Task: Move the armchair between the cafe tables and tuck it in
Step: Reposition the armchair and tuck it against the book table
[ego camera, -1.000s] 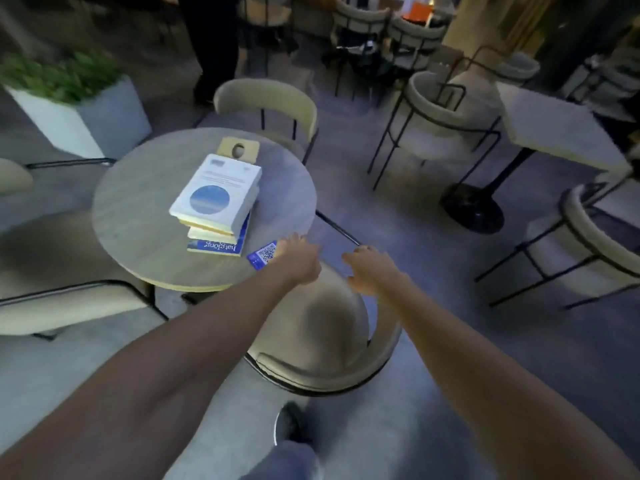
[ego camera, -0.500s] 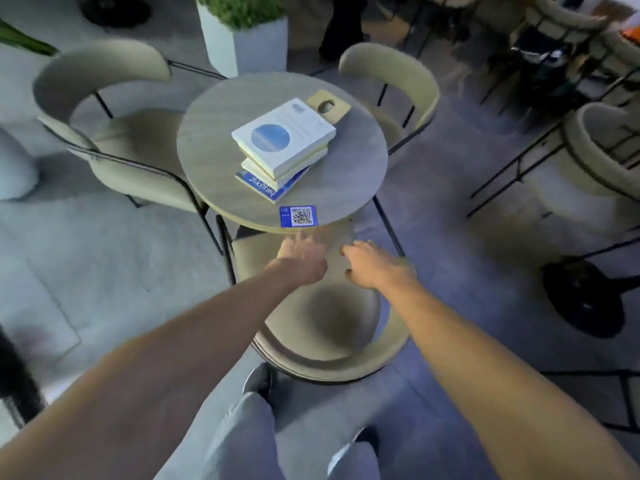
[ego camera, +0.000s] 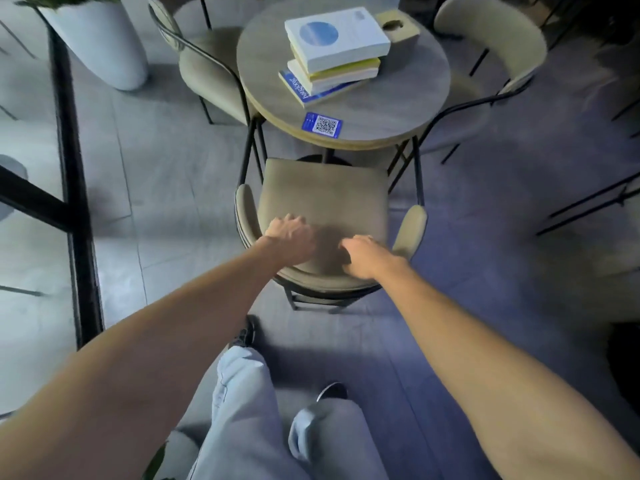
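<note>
L hand (ego camera: 289,239) & R hand (ego camera: 363,256): fingers curled, gripping curved padded back of beige armchair (ego camera: 323,199); seat front just under round wood-grain table (ego camera: 398,109).

Café interior, dim light. Landmark: the round wood-grain table (ego camera: 398,109) at upper centre. On it, a stack of books (ego camera: 334,53), a small wooden block (ego camera: 398,29) touching the stack's far side, and a blue QR-code card (ego camera: 322,124) near the table's closest edge. Left of the table, a beige chair (ego camera: 204,67); right of it, a second beige chair (ego camera: 491,39). Further left, a white planter (ego camera: 100,43) and a black metal frame (ego camera: 74,202). Pale grey floor tiles (ego camera: 162,174) lie left of the table; the floor to its right is darker.
</note>
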Demonstrator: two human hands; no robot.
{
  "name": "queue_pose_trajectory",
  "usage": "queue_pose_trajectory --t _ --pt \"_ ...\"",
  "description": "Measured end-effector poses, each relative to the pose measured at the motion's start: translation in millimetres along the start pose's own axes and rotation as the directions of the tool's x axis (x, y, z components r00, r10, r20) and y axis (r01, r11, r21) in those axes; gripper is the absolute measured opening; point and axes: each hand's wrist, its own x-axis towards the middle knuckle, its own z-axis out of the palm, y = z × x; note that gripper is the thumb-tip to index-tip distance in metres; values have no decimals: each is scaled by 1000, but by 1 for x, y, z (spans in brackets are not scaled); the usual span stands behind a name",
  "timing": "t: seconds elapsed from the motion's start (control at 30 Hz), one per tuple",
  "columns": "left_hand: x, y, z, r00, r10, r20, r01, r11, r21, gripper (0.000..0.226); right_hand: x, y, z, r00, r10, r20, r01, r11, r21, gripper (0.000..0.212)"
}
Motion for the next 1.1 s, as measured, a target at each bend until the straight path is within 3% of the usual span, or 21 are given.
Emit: queue_pose_trajectory --t 0.17,0.23,0.33,0.47,1.1 --pt "-27 13 35 989 23 143 -18 999 -33 44 -24 6 30 995 -69 67 62 994 92 48" --pt "-34 14 47 983 10 183 -6 1000 -24 48 -32 6 33 993 -86 83 82 995 51 48" --pt "-41 14 60 987 30 158 -41 997 64 54 -35 5 42 994 -91 68 94 994 -46 40" --pt "-41 9 70 994 48 93 -58 993 101 36 -32 -1 52 998 -62 -15 61 995 -73 23" --pt "-86 20 97 993 67 95 -72 996 52 28 -77 -21 79 997 -67 30 69 993 -94 19"
